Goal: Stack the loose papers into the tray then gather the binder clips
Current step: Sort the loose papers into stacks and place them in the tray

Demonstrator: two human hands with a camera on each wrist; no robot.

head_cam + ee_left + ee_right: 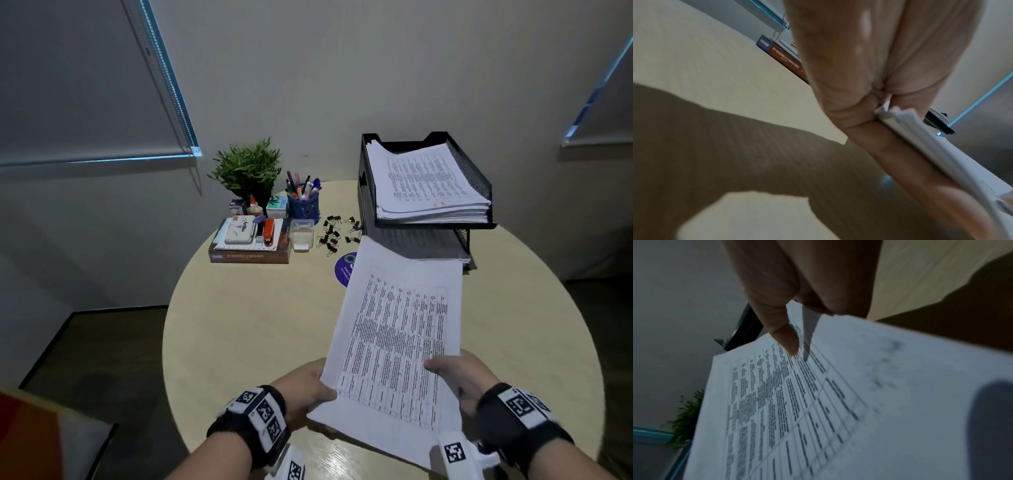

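Hands: your left hand (306, 384) and right hand (460, 376) each pinch the paper stack (394, 329).
Place: stack raised, near side of the tray (479, 178).

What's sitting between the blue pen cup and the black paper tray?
Scattered binder clips lie on the table between the pen cup and the tray, seen in the head view.

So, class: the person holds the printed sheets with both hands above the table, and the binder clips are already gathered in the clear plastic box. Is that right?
Not quite. The head view shows the binder clips still scattered loose on the table, beside the clear plastic box, not in it. The rest holds: the left hand and right hand both hold the printed sheets above the table.
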